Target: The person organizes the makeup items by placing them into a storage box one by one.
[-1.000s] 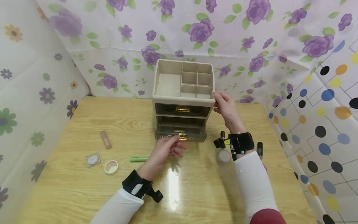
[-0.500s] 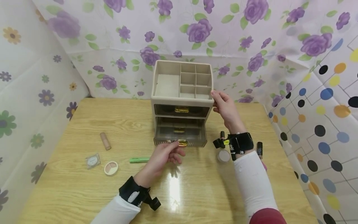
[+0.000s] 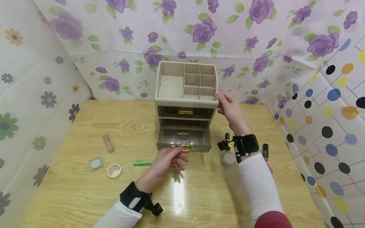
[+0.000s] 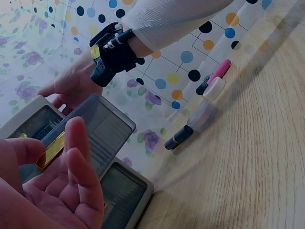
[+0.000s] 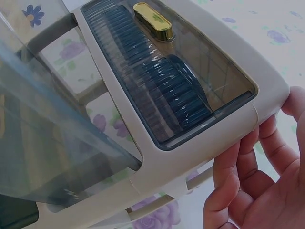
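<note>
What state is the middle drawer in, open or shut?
Open: the middle drawer juts out past the top drawer, and the left hand pinches its handle.

The green pen (image 3: 142,162) has its right end behind the left hand (image 3: 171,157), so can't see that bit. In the head view the pink thing (image 3: 270,169) is mostly blocked by the right sleeve (image 3: 259,183). Print on the black tube (image 3: 265,152)'s way too tiny to read. The right hand (image 5: 262,183) gets chopped off by the right wrist view's edge.
</note>
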`<state>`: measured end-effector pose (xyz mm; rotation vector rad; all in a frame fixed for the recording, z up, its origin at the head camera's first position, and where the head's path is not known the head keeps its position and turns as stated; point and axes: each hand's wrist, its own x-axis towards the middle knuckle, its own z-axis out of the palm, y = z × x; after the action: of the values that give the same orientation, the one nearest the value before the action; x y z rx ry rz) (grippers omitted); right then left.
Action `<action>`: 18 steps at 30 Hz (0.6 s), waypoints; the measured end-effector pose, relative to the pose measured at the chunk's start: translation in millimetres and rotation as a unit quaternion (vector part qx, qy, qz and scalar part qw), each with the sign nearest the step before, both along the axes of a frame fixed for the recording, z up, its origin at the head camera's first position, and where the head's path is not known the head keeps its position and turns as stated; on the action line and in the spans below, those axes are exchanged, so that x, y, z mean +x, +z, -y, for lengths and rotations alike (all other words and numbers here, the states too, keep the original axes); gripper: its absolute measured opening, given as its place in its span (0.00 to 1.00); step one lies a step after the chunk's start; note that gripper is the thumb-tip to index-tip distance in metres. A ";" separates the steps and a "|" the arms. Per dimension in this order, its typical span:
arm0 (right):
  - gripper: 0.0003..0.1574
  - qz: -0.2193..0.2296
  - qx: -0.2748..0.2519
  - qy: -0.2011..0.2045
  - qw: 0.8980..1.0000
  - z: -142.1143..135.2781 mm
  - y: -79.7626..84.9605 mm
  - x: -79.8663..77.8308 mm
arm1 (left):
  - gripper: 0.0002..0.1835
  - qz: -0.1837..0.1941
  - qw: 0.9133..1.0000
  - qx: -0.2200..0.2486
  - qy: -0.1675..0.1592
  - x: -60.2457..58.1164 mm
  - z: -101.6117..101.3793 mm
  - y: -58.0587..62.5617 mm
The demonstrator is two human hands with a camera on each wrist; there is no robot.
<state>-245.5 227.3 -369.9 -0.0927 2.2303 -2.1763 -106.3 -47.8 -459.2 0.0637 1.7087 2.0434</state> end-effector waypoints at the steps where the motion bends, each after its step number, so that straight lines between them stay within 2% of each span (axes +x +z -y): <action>1: 0.20 0.001 0.001 -0.001 1.000 0.2 -0.2 -0.1 | 0.26 -0.001 1.000 0.000 -0.002 -0.1 0.7 -0.2; 11: 0.20 0.011 0.004 -0.005 1.000 1.6 -2.1 1.1 | 0.26 0.003 1.000 0.008 -0.002 1.9 3.5 -2.8; 18: 0.17 0.001 -0.007 -0.006 1.000 1.6 -1.9 -0.5 | 0.25 0.006 1.000 0.015 0.001 3.1 2.6 -1.7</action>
<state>-245.9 225.7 -371.8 -0.0771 2.2202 -2.1986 -103.2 -50.4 -460.9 0.0598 1.6708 2.0676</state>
